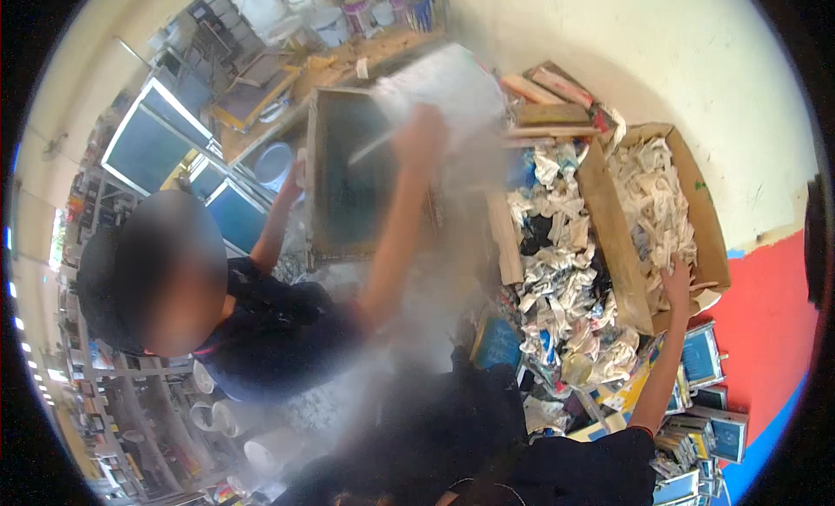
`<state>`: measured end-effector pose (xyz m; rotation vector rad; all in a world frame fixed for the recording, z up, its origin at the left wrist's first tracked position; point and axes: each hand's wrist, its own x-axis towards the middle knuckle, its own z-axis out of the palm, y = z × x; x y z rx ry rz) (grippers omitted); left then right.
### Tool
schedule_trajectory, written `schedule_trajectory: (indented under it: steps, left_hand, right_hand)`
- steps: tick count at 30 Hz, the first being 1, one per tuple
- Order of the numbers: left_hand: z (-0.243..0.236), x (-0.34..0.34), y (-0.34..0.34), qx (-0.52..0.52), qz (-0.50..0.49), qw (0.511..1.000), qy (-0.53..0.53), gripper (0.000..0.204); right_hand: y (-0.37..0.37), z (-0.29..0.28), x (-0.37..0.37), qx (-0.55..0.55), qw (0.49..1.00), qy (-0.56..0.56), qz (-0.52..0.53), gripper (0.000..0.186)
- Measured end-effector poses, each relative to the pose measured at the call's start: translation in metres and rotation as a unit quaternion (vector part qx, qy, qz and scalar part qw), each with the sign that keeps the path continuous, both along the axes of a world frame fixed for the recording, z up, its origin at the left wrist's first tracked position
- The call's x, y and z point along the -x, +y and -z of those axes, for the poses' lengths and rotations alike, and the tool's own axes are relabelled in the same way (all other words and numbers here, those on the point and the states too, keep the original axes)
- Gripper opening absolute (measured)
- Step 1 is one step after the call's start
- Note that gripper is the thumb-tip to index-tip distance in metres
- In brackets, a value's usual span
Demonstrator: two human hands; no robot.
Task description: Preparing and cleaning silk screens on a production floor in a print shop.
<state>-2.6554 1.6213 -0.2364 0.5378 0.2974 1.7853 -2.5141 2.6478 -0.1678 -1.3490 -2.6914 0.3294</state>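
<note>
My right arm stretches in from the lower right, and my right hand (676,284) reaches into a cardboard box (709,206) at the right. Its fingers look extended, touching the crumpled cream rags (651,180) inside; the fingertips are partly lost among them. I cannot make out my left hand. To the left, another person steadies a framed mesh screen (348,180) with one hand (292,182). That person's other hand (422,139), smeared by motion, is at a blurred white sheet-like thing (452,84) over the screen's upper corner.
A heap of stained, crumpled rags (561,280) fills the space left of the box. Wooden pieces (548,114) lie behind it. Small framed screens (726,432) are stacked at the lower right. Paint buckets (330,23) stand on a wooden bench (383,49) at the back.
</note>
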Motion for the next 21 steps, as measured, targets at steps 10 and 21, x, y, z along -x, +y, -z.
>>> schedule_trajectory:
  steps: [10,21]
  left_hand:
    - [0.201,0.097,0.196,0.717,-0.171,0.672,0.074,0.033]
    - [0.151,0.057,0.188,0.662,-0.347,0.664,0.035,0.035]
  right_hand:
    - [-0.083,-0.097,0.130,-0.116,0.990,0.027,-0.071,0.051]
    - [-0.417,-0.250,0.564,-0.187,0.793,0.206,-0.543,0.038]
